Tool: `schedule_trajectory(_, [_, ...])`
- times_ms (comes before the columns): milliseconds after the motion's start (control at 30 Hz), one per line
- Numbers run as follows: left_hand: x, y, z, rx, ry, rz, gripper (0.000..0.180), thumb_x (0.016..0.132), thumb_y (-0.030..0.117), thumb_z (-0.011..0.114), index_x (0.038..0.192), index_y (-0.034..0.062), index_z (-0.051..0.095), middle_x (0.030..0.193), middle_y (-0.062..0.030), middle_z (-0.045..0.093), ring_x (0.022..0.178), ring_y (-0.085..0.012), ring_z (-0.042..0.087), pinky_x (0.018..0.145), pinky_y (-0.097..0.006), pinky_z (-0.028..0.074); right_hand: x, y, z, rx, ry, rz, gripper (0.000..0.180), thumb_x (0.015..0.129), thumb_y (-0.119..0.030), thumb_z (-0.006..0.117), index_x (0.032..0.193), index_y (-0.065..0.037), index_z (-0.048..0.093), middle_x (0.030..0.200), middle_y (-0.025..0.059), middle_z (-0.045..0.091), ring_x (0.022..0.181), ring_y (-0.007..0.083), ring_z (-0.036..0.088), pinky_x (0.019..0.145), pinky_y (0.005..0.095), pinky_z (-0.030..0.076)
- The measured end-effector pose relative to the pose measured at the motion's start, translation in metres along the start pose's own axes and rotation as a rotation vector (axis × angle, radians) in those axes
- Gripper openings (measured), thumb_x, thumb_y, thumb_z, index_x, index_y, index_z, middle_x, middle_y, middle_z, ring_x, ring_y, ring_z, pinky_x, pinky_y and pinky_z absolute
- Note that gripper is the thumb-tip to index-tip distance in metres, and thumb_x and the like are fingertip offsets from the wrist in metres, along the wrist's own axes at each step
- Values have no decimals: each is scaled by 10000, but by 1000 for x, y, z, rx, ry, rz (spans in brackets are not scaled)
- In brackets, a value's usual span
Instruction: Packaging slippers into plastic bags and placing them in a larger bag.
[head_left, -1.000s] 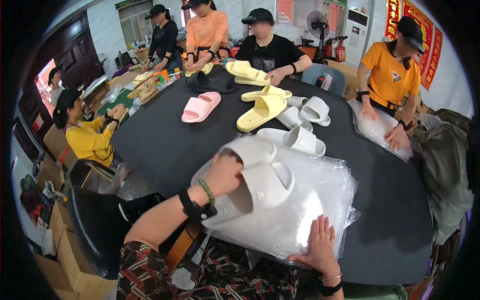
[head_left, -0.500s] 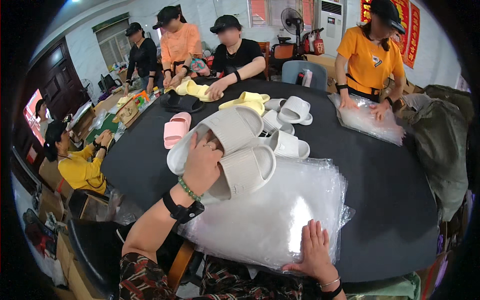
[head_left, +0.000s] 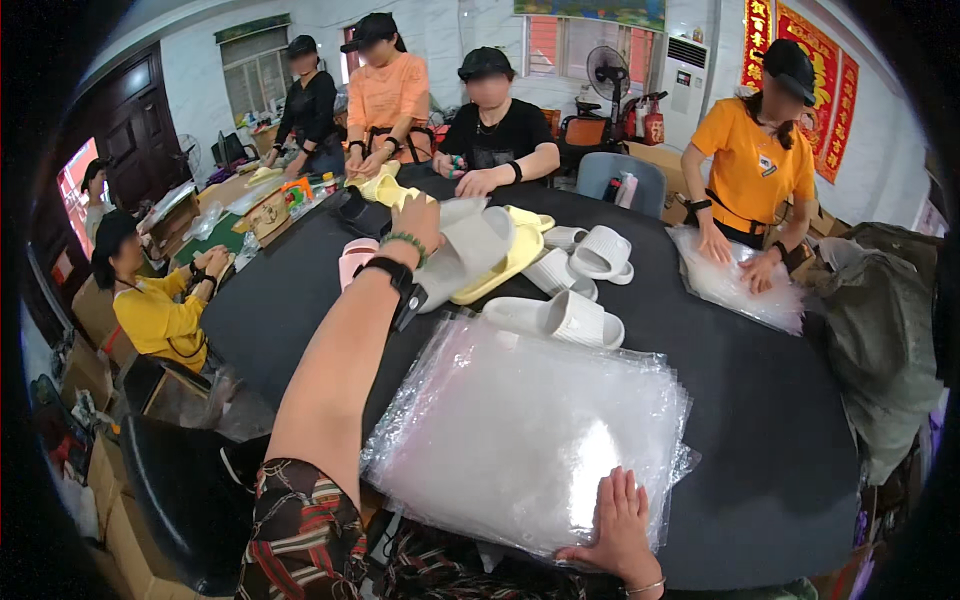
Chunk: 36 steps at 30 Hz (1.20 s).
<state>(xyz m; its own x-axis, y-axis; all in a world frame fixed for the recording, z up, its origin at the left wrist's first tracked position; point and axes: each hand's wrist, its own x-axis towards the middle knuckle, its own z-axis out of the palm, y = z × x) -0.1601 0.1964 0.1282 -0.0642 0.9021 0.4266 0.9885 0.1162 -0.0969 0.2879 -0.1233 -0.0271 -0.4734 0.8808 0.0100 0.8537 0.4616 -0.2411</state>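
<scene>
I look forward and down through a head-worn wide fisheye, above and behind the bare left grip (head_left: 412,224) and nearer bare right grip (head_left: 620,530), the broad black tabletop (head_left: 765,430) spreading beyond.

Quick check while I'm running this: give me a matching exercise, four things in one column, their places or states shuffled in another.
Things:
1. Left hand
2. Right hand
3. Pink slipper
4. Fan

Places or states:
A. Partly hidden behind the left arm
B. Standing beyond the table's far side
C. Holding grey slippers
D. Resting on clear plastic bags

Pairs: 1-C, 2-D, 3-A, 4-B
</scene>
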Motion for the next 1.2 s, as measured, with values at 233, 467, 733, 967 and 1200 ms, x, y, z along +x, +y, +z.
schedule_trajectory(233, [-150, 68, -23, -339, 94, 255, 539, 866, 290, 688, 1343, 82, 547, 1478, -188, 414, 1405, -395, 323, 1116, -650, 230, -5, 4, 2, -34, 34, -21, 1418, 547, -859, 675, 1465, 127, 234, 1549, 346, 194, 1470, 498, 113, 1170, 593, 86])
schedule_trajectory(467, [-328, 141, -76, -506, -163, 501, 628, 923, 507, 577, 1406, 110, 515, 1513, -176, 385, 1457, -392, 247, 1129, -681, 126, 3, -5, -12, 53, 25, 18, 1335, 584, -789, 709, 1461, 112, 261, 1558, 324, 200, 1481, 457, 136, 1175, 585, 110])
schedule_trajectory(733, [-368, 167, -17, -456, -242, 560, 786, 903, 657, 491, 1453, 97, 450, 1553, -179, 336, 1451, -408, 257, 1110, -710, 132, -12, 4, -14, 180, 118, -38, 1267, 619, -620, 820, 1522, 23, 208, 1582, 297, 163, 1487, 457, 99, 1194, 559, 125])
schedule_trajectory(967, [-370, 170, -10, -341, -295, 559, 751, 957, 625, 436, 1498, 106, 393, 1579, -152, 309, 1474, -406, 213, 1141, -666, 88, -100, 55, -58, 210, 811, 172, 550, 868, -163, 718, 1366, -55, 511, 1487, 174, 429, 1413, 359, 366, 1131, 461, 335])
schedule_trajectory(1200, [-370, 170, -3, -226, -228, 607, 711, 986, 591, 402, 1544, 158, 320, 1604, -117, 284, 1476, -365, 240, 1146, -617, 147, -345, 152, -4, -179, 1262, 1072, 266, 872, -60, 628, 1136, -31, 640, 1272, 193, 610, 1199, 363, 567, 1027, 414, 440])
